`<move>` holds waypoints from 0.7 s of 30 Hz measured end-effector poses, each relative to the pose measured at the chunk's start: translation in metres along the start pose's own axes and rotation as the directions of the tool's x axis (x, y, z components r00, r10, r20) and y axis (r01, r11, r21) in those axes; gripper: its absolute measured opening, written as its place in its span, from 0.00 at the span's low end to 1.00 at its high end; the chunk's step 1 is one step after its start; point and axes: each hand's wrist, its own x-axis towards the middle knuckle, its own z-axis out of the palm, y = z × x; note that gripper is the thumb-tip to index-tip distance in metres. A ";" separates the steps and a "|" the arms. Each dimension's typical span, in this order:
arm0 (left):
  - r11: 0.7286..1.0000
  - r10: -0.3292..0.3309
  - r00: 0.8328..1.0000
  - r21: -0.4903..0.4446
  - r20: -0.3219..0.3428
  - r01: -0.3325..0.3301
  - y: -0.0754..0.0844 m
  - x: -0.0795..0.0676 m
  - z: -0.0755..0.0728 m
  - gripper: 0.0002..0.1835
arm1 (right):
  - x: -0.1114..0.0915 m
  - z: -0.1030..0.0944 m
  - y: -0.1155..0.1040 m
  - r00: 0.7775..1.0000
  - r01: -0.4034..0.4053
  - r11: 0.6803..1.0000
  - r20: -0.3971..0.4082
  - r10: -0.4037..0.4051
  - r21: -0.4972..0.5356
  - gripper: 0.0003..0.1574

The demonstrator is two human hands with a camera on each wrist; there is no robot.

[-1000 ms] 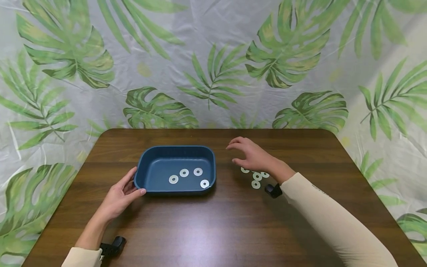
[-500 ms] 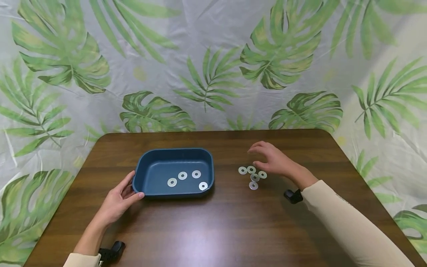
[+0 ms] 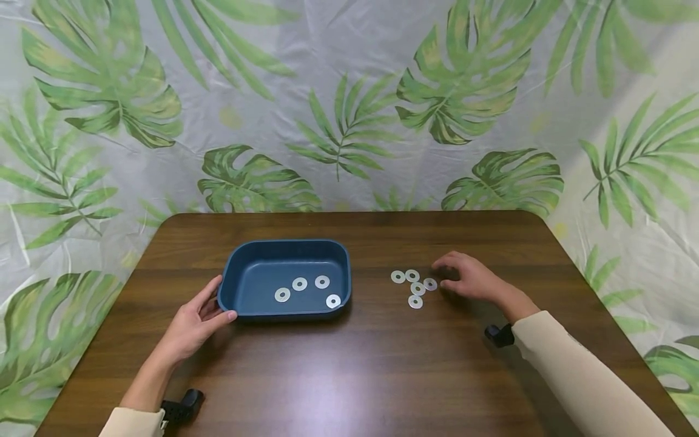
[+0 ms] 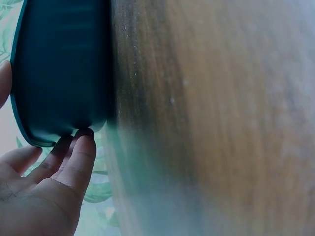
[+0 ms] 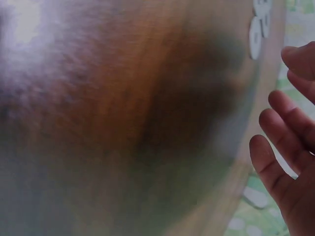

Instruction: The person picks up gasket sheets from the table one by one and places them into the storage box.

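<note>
bracing the left end of the blue tray (image 3: 253, 282), the left hand (image 3: 188, 325) grips it with thumb at the near-left corner and fingers against the outer wall. the tray sits on the left of the table (image 3: 349, 370). well apart on the right, the right hand (image 3: 472, 279) has its fingers parted with nothing seen in them, thumb just beside the rightmost of five loose washers (image 3: 426, 281). thin and flat, a washer could skid under a fingertip rather than lift, or nudge its close neighbours; a jolt from the left hand could slide the four washers in the tray (image 3: 295, 284). the tray looks like smooth plastic, oblong and round-cornered; the washers are pale, metallic-looking rings. glare marks the brown wood grain, and leaf-printed cloth (image 3: 349, 188) hangs wrinkled behind.
</note>
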 end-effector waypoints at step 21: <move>1.000 0.002 1.000 0.011 -0.004 -0.002 0.002 -0.002 0.000 0.43 | 0.007 0.020 -0.002 1.000 0.018 0.998 0.018 -0.017 -0.064 0.13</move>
